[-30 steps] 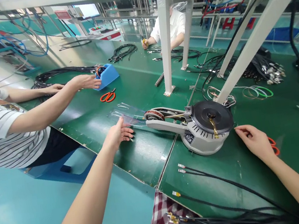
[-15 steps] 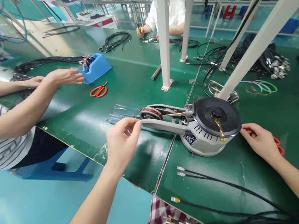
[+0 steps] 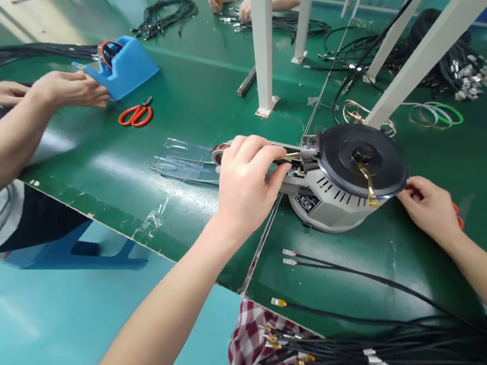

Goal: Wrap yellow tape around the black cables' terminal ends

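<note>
A grey tape dispenser (image 3: 335, 211) with a round black disc (image 3: 381, 151) on top stands on the green table. My left hand (image 3: 248, 185) reaches over its long arm, thumb and fingers pinched at the thin amber tape (image 3: 295, 155) that runs toward the dispenser head. The hand covers most of the tape roll. A short piece of amber tape (image 3: 368, 184) hangs over the disc's front. At the disc's right edge, my right hand (image 3: 430, 208) has its fingers curled in; what they hold, if anything, is hidden.
Black cables (image 3: 360, 275) with metal ends lie in front, a bundle on my lap. Clear plastic strips (image 3: 184, 161) lie left of the dispenser. Beyond are orange-handled scissors (image 3: 135, 115), a blue tape holder (image 3: 132, 64) beside a co-worker's hands, and white posts (image 3: 264, 37).
My left hand has moved right, from the outer end of the dispenser arm to the tape near the head. My right hand stays by the disc's edge. The view has tipped downward.
</note>
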Action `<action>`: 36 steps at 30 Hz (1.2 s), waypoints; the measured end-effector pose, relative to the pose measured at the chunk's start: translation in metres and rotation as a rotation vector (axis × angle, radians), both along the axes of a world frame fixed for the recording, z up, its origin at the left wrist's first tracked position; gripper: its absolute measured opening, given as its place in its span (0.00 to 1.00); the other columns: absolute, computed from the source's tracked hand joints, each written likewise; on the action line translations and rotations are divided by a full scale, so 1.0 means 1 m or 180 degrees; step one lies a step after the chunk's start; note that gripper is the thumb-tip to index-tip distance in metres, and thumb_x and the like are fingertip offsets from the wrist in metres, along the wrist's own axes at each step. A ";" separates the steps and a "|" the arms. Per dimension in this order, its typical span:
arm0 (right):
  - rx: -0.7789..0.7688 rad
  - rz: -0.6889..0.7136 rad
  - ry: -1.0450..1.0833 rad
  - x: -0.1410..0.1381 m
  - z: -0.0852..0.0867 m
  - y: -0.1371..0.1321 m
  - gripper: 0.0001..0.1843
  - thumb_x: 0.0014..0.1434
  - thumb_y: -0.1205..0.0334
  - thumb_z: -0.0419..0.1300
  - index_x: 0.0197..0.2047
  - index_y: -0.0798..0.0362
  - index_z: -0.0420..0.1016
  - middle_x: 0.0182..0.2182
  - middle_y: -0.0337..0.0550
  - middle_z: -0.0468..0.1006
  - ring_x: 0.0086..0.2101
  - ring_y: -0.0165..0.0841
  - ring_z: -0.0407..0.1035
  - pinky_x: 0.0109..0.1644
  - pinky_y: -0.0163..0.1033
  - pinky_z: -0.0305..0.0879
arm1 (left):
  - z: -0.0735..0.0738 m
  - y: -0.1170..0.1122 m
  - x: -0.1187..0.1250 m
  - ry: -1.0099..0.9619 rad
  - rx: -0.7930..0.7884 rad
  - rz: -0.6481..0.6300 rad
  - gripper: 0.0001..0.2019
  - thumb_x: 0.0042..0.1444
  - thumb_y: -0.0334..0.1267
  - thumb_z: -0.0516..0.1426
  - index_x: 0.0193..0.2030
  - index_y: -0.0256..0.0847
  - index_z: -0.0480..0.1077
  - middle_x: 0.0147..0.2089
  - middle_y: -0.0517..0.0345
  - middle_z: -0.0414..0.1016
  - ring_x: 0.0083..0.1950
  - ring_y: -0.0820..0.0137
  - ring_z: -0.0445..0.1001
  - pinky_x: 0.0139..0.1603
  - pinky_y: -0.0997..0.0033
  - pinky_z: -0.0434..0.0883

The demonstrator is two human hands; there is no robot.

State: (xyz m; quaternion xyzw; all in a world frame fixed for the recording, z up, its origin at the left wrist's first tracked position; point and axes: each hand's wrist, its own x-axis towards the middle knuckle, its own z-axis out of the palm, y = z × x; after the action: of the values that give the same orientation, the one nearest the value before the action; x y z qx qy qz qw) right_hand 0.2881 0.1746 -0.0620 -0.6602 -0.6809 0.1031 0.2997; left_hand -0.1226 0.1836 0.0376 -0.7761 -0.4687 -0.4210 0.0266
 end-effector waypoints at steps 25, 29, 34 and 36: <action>0.0167 -0.0014 -0.0027 -0.002 -0.003 0.000 0.10 0.62 0.56 0.63 0.42 0.51 0.80 0.30 0.38 0.76 0.26 0.26 0.63 0.31 0.34 0.61 | 0.001 0.018 0.014 -0.0216 -0.0097 -0.0835 0.15 0.66 0.34 0.50 0.54 0.52 0.72 0.55 0.57 0.76 0.59 0.60 0.71 0.63 0.46 0.69; 0.0190 0.0024 -0.0067 -0.004 0.000 0.000 0.09 0.62 0.56 0.63 0.41 0.52 0.80 0.30 0.39 0.76 0.27 0.27 0.64 0.33 0.34 0.62 | 0.007 0.020 0.017 -0.0233 -0.0130 -0.0790 0.15 0.65 0.34 0.50 0.52 0.54 0.73 0.52 0.57 0.77 0.58 0.58 0.73 0.61 0.47 0.70; 0.0179 0.0009 -0.0086 -0.004 -0.001 0.000 0.09 0.63 0.57 0.63 0.42 0.52 0.80 0.31 0.39 0.76 0.27 0.26 0.64 0.34 0.33 0.62 | 0.010 0.012 0.015 -0.0228 -0.0218 -0.0655 0.13 0.63 0.35 0.54 0.52 0.53 0.71 0.52 0.57 0.76 0.57 0.57 0.73 0.60 0.49 0.70; 0.0188 -0.0010 -0.0089 -0.004 -0.002 0.000 0.09 0.63 0.58 0.63 0.43 0.52 0.80 0.32 0.40 0.77 0.28 0.26 0.65 0.35 0.33 0.63 | 0.007 0.009 0.012 -0.0247 -0.0231 -0.0538 0.11 0.64 0.36 0.56 0.52 0.52 0.70 0.51 0.56 0.76 0.56 0.58 0.72 0.59 0.50 0.70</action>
State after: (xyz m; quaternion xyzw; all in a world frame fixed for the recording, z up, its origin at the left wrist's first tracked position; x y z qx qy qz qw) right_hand 0.2846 0.1744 -0.0636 -0.6535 -0.6868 0.0732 0.3097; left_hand -0.1106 0.1925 0.0450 -0.7964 -0.4172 -0.4342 -0.0554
